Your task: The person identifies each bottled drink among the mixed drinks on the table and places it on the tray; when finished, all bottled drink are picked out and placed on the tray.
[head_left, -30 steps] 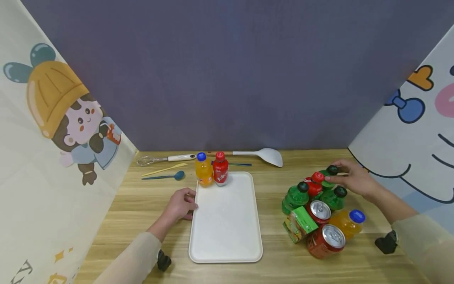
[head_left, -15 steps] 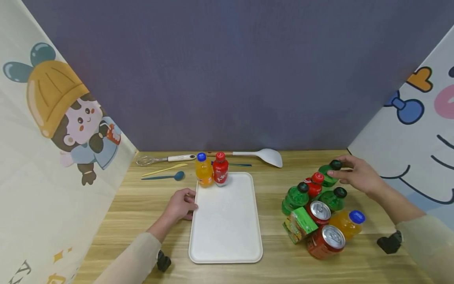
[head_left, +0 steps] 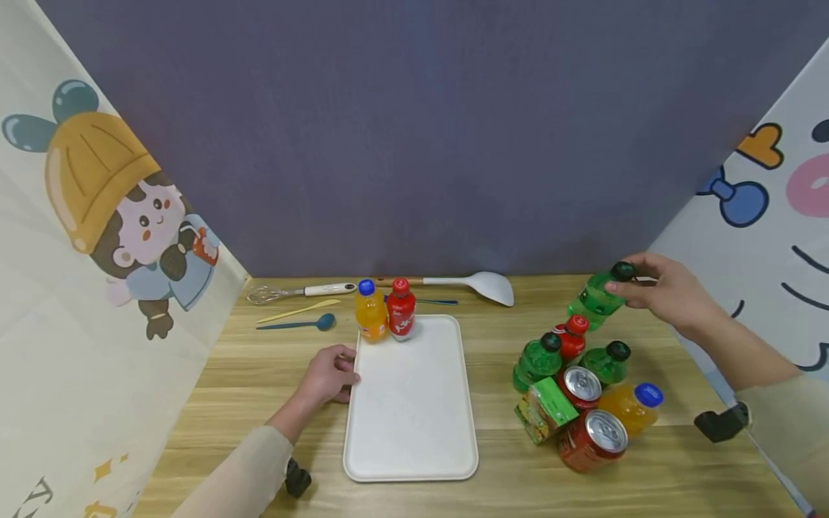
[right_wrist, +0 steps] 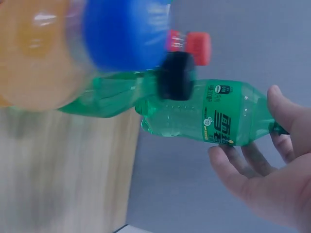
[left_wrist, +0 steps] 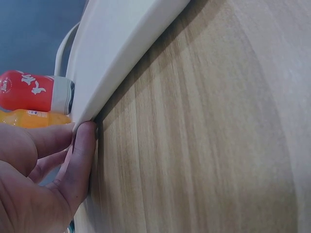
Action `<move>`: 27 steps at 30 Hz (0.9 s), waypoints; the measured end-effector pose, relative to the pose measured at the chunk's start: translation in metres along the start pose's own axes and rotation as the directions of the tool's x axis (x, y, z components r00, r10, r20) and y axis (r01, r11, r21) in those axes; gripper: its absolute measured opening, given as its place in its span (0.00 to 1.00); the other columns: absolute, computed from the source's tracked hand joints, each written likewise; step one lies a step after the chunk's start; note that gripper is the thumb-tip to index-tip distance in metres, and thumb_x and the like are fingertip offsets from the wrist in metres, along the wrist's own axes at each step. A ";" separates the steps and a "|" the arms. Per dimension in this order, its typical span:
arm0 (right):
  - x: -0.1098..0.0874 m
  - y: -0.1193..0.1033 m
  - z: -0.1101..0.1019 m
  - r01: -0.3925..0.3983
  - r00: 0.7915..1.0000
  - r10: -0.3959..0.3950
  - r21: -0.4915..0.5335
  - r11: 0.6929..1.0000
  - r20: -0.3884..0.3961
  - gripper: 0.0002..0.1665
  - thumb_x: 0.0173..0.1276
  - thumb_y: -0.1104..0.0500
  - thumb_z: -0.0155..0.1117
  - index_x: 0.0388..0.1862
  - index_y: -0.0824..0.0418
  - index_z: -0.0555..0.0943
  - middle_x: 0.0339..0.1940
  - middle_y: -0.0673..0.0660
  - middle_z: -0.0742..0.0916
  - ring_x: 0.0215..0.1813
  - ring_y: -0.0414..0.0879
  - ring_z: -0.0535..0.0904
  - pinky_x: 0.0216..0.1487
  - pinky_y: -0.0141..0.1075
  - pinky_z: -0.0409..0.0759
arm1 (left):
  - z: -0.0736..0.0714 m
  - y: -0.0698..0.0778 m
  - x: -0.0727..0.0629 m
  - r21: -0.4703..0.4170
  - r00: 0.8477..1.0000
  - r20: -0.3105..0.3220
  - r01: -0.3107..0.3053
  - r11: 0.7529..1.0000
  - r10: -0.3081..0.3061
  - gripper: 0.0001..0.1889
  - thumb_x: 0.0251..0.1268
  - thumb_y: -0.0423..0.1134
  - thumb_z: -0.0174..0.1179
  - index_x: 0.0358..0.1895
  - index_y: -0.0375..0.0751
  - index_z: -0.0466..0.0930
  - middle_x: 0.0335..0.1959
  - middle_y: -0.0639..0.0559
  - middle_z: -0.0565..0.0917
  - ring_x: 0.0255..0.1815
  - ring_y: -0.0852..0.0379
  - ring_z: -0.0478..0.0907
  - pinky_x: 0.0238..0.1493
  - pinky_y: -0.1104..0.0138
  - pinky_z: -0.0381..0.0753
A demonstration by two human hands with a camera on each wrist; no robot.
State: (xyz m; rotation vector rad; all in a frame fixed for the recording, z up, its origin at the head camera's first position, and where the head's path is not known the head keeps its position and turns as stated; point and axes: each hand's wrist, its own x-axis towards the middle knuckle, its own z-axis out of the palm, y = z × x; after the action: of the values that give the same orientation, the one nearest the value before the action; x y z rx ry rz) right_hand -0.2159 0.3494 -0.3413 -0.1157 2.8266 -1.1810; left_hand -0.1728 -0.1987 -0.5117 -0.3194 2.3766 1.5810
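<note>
Left hand (head_left: 327, 374): my fingers pinch white tray (head_left: 411, 410), ten o'clock edge. Right hand (head_left: 673, 291): my fingers hold tilted green bottle (head_left: 596, 297), two o'clock from tray, apparently off counter (head_left: 512, 471).

Soft even light, thin shadow beside white tray (left_wrist: 129, 51), blue cap (right_wrist: 126, 34) blurred in right wrist view

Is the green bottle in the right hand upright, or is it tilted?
Tilted. In the head view, the green bottle leans in the right hand, its black cap pointing up and to the right.
</note>
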 end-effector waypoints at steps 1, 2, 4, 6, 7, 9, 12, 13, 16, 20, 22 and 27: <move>0.001 -0.002 -0.002 -0.002 1.000 0.002 -0.002 1.000 -0.004 0.40 0.73 0.43 0.66 0.69 0.69 0.66 0.67 0.72 0.74 0.41 0.28 0.79 0.40 0.26 0.87 | 0.000 0.000 0.000 0.001 1.000 0.000 0.000 1.000 0.000 0.23 0.58 0.20 0.66 0.58 0.33 0.77 0.39 0.41 0.79 0.27 0.51 0.81 0.23 0.57 0.91; 0.002 -0.005 -0.003 -0.005 1.000 0.005 -0.001 1.000 -0.006 0.41 0.73 0.43 0.66 0.70 0.68 0.65 0.67 0.71 0.74 0.42 0.28 0.79 0.41 0.26 0.87 | 0.000 0.000 0.000 0.002 1.000 0.002 0.000 1.000 0.000 0.23 0.58 0.20 0.66 0.58 0.33 0.77 0.39 0.41 0.79 0.27 0.51 0.81 0.23 0.57 0.91; 0.004 -0.010 -0.007 -0.011 1.000 0.011 -0.004 1.000 -0.003 0.42 0.73 0.41 0.65 0.71 0.67 0.64 0.69 0.71 0.72 0.43 0.30 0.80 0.42 0.26 0.87 | 0.001 0.000 0.001 0.001 1.000 0.002 0.002 1.000 -0.002 0.23 0.58 0.20 0.67 0.58 0.33 0.77 0.39 0.41 0.79 0.27 0.51 0.81 0.23 0.57 0.91; 0.007 -0.016 -0.010 -0.017 1.000 0.017 -0.012 1.000 0.005 0.45 0.72 0.38 0.64 0.72 0.66 0.63 0.70 0.71 0.71 0.45 0.33 0.81 0.42 0.27 0.88 | 0.001 0.000 0.001 0.001 1.000 0.004 0.002 1.000 -0.002 0.23 0.58 0.20 0.67 0.58 0.33 0.77 0.39 0.41 0.79 0.28 0.51 0.81 0.23 0.57 0.91; 0.008 -0.020 -0.011 -0.017 1.000 0.017 -0.015 1.000 0.007 0.45 0.72 0.37 0.64 0.73 0.65 0.62 0.70 0.71 0.71 0.47 0.36 0.81 0.43 0.27 0.88 | 0.000 0.000 0.001 0.002 1.000 0.004 0.002 1.000 -0.002 0.24 0.58 0.20 0.67 0.58 0.33 0.77 0.39 0.41 0.79 0.27 0.50 0.81 0.23 0.57 0.91; 0.010 -0.028 -0.012 -0.014 1.000 0.014 -0.025 1.000 0.013 0.46 0.71 0.36 0.63 0.73 0.64 0.62 0.71 0.71 0.71 0.49 0.40 0.81 0.43 0.28 0.88 | 0.000 0.000 0.001 0.003 1.000 0.004 0.003 1.000 -0.003 0.24 0.58 0.20 0.67 0.59 0.33 0.77 0.40 0.40 0.79 0.28 0.50 0.81 0.24 0.57 0.91; 0.013 -0.042 -0.012 -0.009 1.000 0.010 -0.007 1.000 0.014 0.45 0.71 0.35 0.63 0.72 0.63 0.63 0.70 0.68 0.71 0.50 0.42 0.81 0.44 0.29 0.88 | 0.000 0.001 0.001 0.012 1.000 0.007 0.005 1.000 -0.005 0.24 0.58 0.20 0.66 0.59 0.32 0.77 0.40 0.40 0.79 0.27 0.50 0.82 0.24 0.57 0.91; 0.014 -0.047 -0.011 -0.008 1.000 0.008 0.002 1.000 0.015 0.45 0.71 0.35 0.63 0.72 0.62 0.63 0.70 0.67 0.71 0.50 0.43 0.81 0.44 0.29 0.88 | -0.001 0.001 0.001 0.017 1.000 0.008 0.006 1.000 -0.006 0.24 0.58 0.20 0.67 0.59 0.32 0.77 0.41 0.39 0.79 0.27 0.50 0.82 0.24 0.57 0.91; 0.019 -0.061 -0.007 -0.007 1.000 0.006 0.040 0.999 0.019 0.45 0.69 0.35 0.65 0.71 0.61 0.64 0.70 0.67 0.70 0.47 0.42 0.83 0.45 0.31 0.89 | -0.001 0.002 0.000 0.029 1.000 0.010 0.012 1.000 -0.012 0.24 0.58 0.20 0.67 0.59 0.33 0.77 0.41 0.39 0.80 0.27 0.50 0.82 0.24 0.57 0.91; 0.025 -0.079 0.004 0.000 0.999 -0.004 0.100 0.995 0.039 0.43 0.69 0.37 0.67 0.71 0.60 0.65 0.70 0.66 0.70 0.48 0.43 0.83 0.46 0.33 0.90 | -0.001 0.003 0.000 0.033 1.000 0.010 0.018 0.999 -0.018 0.24 0.58 0.21 0.67 0.60 0.33 0.77 0.41 0.39 0.80 0.28 0.50 0.82 0.25 0.58 0.91; 0.028 -0.088 0.010 0.009 0.998 -0.016 0.141 0.990 0.053 0.41 0.70 0.40 0.68 0.70 0.60 0.65 0.68 0.64 0.71 0.49 0.43 0.83 0.48 0.35 0.91 | -0.001 0.003 0.001 0.031 1.000 0.010 0.017 0.999 -0.017 0.24 0.58 0.21 0.67 0.59 0.33 0.77 0.41 0.39 0.80 0.28 0.50 0.82 0.25 0.58 0.91; 0.037 -0.110 0.028 0.035 0.997 -0.046 0.169 0.985 0.067 0.35 0.70 0.43 0.69 0.67 0.59 0.69 0.64 0.61 0.74 0.51 0.46 0.83 0.46 0.35 0.91 | -0.001 0.002 0.000 0.035 1.000 0.005 0.003 0.999 -0.003 0.24 0.58 0.21 0.67 0.59 0.33 0.77 0.40 0.39 0.80 0.28 0.50 0.82 0.24 0.58 0.91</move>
State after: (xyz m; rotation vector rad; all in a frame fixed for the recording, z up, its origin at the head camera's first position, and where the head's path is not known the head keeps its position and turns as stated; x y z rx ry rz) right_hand -0.2451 0.2494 -0.2840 -0.2010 2.6632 -1.3892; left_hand -0.1739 -0.1989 -0.5099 -0.3119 2.3963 1.5349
